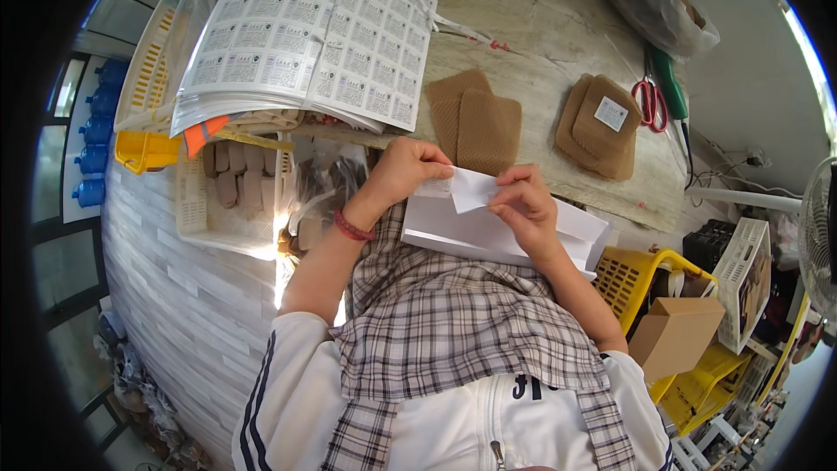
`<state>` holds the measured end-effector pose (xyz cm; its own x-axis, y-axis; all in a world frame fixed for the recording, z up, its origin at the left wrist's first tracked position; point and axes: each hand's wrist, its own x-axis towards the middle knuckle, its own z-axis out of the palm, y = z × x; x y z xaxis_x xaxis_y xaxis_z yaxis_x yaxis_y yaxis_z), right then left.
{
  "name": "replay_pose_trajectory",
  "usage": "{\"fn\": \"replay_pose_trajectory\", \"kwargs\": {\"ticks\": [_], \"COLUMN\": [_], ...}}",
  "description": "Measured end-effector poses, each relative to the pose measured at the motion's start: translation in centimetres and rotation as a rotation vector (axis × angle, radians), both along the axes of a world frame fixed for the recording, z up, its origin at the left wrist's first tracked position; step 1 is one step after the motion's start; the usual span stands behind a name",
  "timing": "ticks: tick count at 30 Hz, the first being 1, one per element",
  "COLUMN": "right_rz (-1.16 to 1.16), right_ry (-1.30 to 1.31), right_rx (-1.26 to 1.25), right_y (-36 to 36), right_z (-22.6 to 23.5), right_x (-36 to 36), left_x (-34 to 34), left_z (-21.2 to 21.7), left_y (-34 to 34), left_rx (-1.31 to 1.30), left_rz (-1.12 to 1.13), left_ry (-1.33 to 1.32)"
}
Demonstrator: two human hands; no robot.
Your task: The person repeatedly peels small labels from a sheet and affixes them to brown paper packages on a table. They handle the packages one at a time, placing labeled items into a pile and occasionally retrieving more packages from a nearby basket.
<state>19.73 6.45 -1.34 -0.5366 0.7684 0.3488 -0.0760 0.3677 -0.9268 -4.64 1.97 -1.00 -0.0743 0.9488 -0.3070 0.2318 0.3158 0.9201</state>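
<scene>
My left hand, with a red band at the wrist, pinches a small white label with faint print between thumb and fingertips. Close to its right, my right hand grips a folded white paper piece by its edge. The label and the paper meet between my hands; whether they are still joined I cannot tell. Below them, across my lap, lies a long white paper box or folded sheet. Just beyond my hands, brown mesh-textured fabric pieces overlap on the table.
Stacked label sheets cover the table's left. At right are a brown fabric stack bearing a white label, red-handled scissors and a green tool. Crates stand both sides, including a yellow crate; a fan is far right.
</scene>
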Motion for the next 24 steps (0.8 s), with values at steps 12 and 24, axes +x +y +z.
{"fn": "replay_pose_trajectory", "kwargs": {"ticks": [12, 24], "right_rz": [-0.18, -0.357], "right_ry": [-0.057, -0.335], "right_rx": [-0.555, -0.37], "right_y": [8.2, 7.9], "right_z": [-0.3, -1.0], "right_x": [-2.3, -4.2], "left_x": [4.1, 4.2], "left_z": [1.2, 0.3], "left_y": [0.1, 0.2], "left_rx": [0.714, 0.7], "left_rz": [-0.23, -0.23], "left_ry": [0.734, 0.761]}}
